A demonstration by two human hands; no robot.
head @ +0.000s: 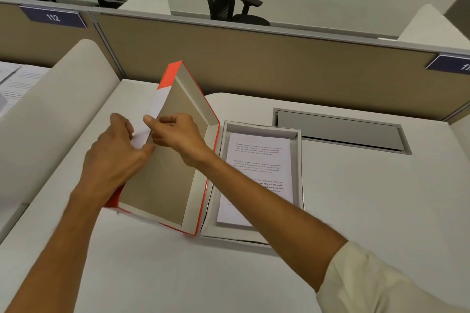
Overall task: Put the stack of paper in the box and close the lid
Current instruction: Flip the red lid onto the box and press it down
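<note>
An orange lid [162,160] is held tilted by its left edge, gripped by both the left hand [115,157] and right hand [178,134], beside an open box [297,168] where paper [256,160] lies.

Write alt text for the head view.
Both hands, left and right, grip the left edge of a raised red lid. Beside it on a white desk, the open box already holds the paper.

Head camera looks steeply down, close over desk [356,211].
</note>
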